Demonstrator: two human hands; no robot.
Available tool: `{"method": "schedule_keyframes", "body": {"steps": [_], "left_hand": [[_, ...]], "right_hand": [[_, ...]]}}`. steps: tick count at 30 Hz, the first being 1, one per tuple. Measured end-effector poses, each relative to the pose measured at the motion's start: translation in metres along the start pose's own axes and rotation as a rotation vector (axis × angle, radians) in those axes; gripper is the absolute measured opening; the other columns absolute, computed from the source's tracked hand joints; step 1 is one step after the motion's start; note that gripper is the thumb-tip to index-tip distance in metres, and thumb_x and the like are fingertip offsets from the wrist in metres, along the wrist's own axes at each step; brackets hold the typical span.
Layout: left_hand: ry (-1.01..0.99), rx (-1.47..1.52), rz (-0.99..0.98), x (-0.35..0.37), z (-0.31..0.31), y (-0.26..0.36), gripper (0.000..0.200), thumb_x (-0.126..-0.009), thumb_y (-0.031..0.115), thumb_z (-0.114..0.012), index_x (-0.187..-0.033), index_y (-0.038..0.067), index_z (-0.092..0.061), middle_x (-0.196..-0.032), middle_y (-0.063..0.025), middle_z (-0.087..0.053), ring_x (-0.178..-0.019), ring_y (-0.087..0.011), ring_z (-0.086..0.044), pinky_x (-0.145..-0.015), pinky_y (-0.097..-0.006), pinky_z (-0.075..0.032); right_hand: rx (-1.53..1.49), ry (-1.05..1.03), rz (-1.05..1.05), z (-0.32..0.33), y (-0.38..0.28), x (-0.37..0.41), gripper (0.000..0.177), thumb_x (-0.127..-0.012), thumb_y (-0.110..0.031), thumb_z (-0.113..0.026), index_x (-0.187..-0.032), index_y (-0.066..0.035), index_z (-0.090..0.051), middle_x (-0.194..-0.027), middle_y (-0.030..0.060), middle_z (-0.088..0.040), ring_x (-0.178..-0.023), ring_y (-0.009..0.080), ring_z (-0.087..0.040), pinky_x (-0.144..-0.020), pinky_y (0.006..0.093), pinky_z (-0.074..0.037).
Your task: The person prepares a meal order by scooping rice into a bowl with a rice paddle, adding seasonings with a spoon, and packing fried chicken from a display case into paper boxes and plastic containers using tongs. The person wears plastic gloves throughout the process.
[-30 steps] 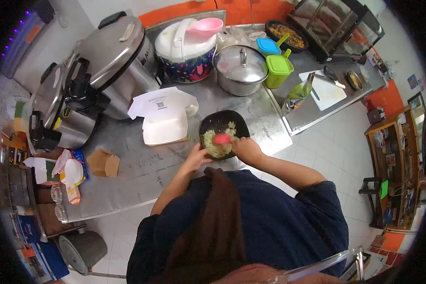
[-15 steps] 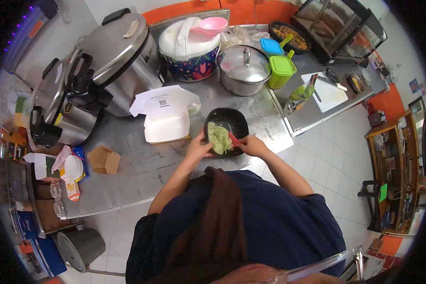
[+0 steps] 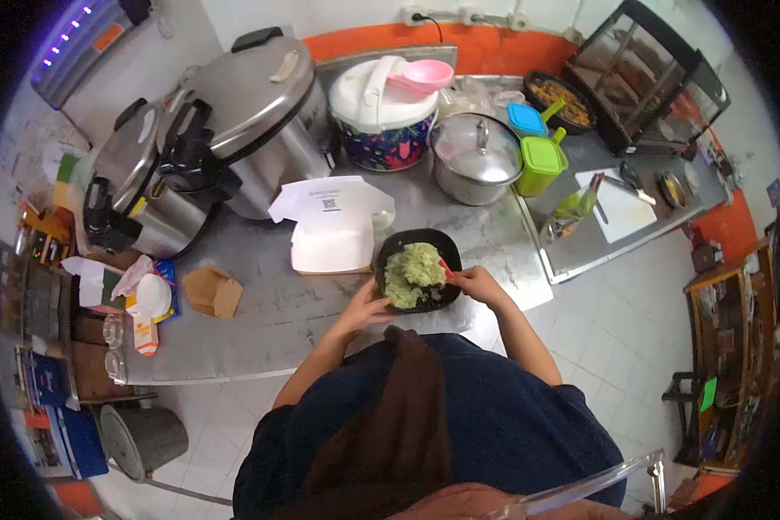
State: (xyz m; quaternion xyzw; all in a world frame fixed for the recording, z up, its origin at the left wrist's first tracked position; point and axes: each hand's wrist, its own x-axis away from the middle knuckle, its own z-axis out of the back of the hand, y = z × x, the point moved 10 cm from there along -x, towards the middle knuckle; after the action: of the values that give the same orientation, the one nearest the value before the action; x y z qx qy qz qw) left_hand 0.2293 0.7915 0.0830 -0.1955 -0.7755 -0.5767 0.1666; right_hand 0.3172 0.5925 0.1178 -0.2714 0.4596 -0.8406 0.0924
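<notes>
Left hand (image 3: 362,310): grasping the black bowl (image 3: 446,297) at its near left side, fingers against the outside.
Right hand (image 3: 484,286): closed round the handle of a red spoon (image 3: 446,269), at the bowl's right side.
Spoon: far end down in the food, mostly hidden by it.
Food (image 3: 418,267): pale green, clumpy, heaped in the bowl's middle and left; bare dark bottom shows at the near right.
Bowl: right in front of the person, near the close edge of the metal table (image 3: 251,347); flat or slightly lifted, cannot tell from here.
Takeaway box (image 3: 331,250): white, lid folded back, printed code on the lid; just beside the bowl, to its left and a bit farther back.
Brown carton (image 3: 212,292): standing open, well left of the bowl.
Big cookers: large metal cooker (image 3: 277,160) and smaller metal cooker (image 3: 173,227), both lidded, back left.
Patterned tub (image 3: 388,143): white lid, pink scoop (image 3: 426,75) lying on top.
Steel pot (image 3: 475,178): glossy lid on, behind the bowl and to the right of the patterned tub.
Green container (image 3: 539,169): touching or just beside the pot's right side, cannot tell; blue lid (image 3: 527,120) right behind.
Right-hand counter: white cutting board (image 3: 626,217), green packet (image 3: 578,206) next to it.
Floor: grey bucket (image 3: 152,442), below the table's left end.
</notes>
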Motion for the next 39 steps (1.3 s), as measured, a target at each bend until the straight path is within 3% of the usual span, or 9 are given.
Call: {"method": "schedule_keyframes", "body": {"steps": [2,4,6,9,12,14,25,29,39], "left_hand": [[0.053,0.054,-0.150,0.005,0.039,-0.010,0.050,-0.078,0.010,-0.057,-0.122,0.006,-0.034,-0.124,-0.0124,-0.030,-0.099,-0.0256,-0.047,-0.071,-0.0328,-0.047],[0.663,-0.355,-0.430,0.053,0.121,0.006,0.054,-0.074,0.017,-0.063,-0.117,0.002,-0.035,-0.118,-0.0160,-0.031,-0.096,-0.0260,-0.044,-0.076,-0.0328,-0.042],[1.532,-0.796,-0.741,0.161,0.153,0.040,0.071,-0.064,0.021,-0.073,-0.116,-0.001,-0.030,-0.108,-0.0134,-0.037,-0.094,-0.0244,-0.040,-0.082,-0.0364,-0.034],[1.743,-0.726,-0.699,0.209,0.239,0.025,0.103,-0.053,0.025,-0.079,-0.124,-0.005,-0.011,-0.122,-0.0186,-0.023,-0.111,-0.0304,-0.027,-0.093,-0.0395,-0.025],[1.526,-0.602,-0.794,0.227,0.314,0.015,0.123,-0.048,0.027,-0.082,-0.127,-0.003,0.007,-0.131,-0.0204,-0.010,-0.120,-0.0315,-0.018,-0.099,-0.0392,-0.019],[1.220,-0.507,-0.585,0.202,0.345,0.010,0.134,-0.043,0.028,-0.083,-0.126,-0.001,0.017,-0.135,-0.0213,0.001,-0.126,-0.0283,-0.007,-0.102,-0.0380,-0.013],[0.979,-0.423,-0.589,0.170,0.371,0.052,0.120,-0.050,0.012,-0.079,-0.128,0.005,0.011,-0.129,-0.0184,-0.019,-0.118,-0.0267,-0.026,-0.099,-0.0371,-0.024],[0.929,-0.296,-0.859,0.203,0.280,0.097,0.110,-0.053,0.010,-0.076,-0.129,0.010,0.003,-0.125,-0.0175,-0.025,-0.114,-0.0253,-0.031,-0.095,-0.0368,-0.030],[0.369,-0.974,-0.714,0.070,0.020,0.158,0.108,-0.042,0.016,-0.077,-0.127,0.006,-0.011,-0.117,-0.0192,-0.017,-0.111,-0.0326,-0.027,-0.095,-0.0395,-0.028]], "right_hand": [[-0.031,0.023,-0.107,0.009,0.010,0.004,0.029,-0.073,-0.030,-0.059,-0.086,-0.005,-0.065,-0.048,-0.0021,-0.042,-0.046,0.0060,-0.037,-0.043,0.0230,-0.030],[-0.016,0.030,-0.068,0.016,0.008,0.009,0.030,-0.074,-0.032,-0.058,-0.089,-0.007,-0.065,-0.048,-0.0038,-0.040,-0.044,0.0055,-0.035,-0.042,0.0225,-0.029],[-0.037,0.034,-0.050,0.020,-0.001,0.016,0.029,-0.074,-0.032,-0.058,-0.088,-0.007,-0.065,-0.047,-0.0053,-0.038,-0.042,0.0052,-0.033,-0.040,0.0224,-0.027],[-0.106,0.024,-0.099,0.019,0.003,0.020,0.026,-0.075,-0.029,-0.057,-0.086,-0.006,-0.066,-0.047,-0.0062,-0.037,-0.041,0.0040,-0.030,-0.038,0.0217,-0.024],[-0.102,0.002,-0.133,0.016,0.001,0.022,0.027,-0.075,-0.028,-0.057,-0.082,-0.003,-0.065,-0.050,-0.0023,-0.043,-0.043,0.0051,-0.036,-0.041,0.0217,-0.028],[-0.100,0.002,-0.134,0.014,0.001,0.021,0.026,-0.076,-0.027,-0.056,-0.083,-0.003,-0.065,-0.050,-0.0023,-0.043,-0.043,0.0050,-0.036,-0.041,0.0216,-0.028],[-0.001,-0.037,-0.118,0.012,-0.004,0.030,0.031,-0.074,-0.034,-0.059,-0.085,-0.005,-0.065,-0.051,-0.0019,-0.044,-0.047,0.0067,-0.039,-0.045,0.0229,-0.033],[-0.025,-0.039,-0.132,0.017,-0.011,0.035,0.032,-0.075,-0.033,-0.058,-0.087,-0.004,-0.065,-0.050,-0.0008,-0.044,-0.047,0.0076,-0.039,-0.045,0.0240,-0.032],[0.132,-0.111,0.026,0.048,-0.089,0.048,0.028,-0.077,-0.030,-0.056,-0.088,-0.006,-0.064,-0.055,0.0014,-0.052,-0.049,0.0086,-0.043,-0.046,0.0243,-0.036]]}}
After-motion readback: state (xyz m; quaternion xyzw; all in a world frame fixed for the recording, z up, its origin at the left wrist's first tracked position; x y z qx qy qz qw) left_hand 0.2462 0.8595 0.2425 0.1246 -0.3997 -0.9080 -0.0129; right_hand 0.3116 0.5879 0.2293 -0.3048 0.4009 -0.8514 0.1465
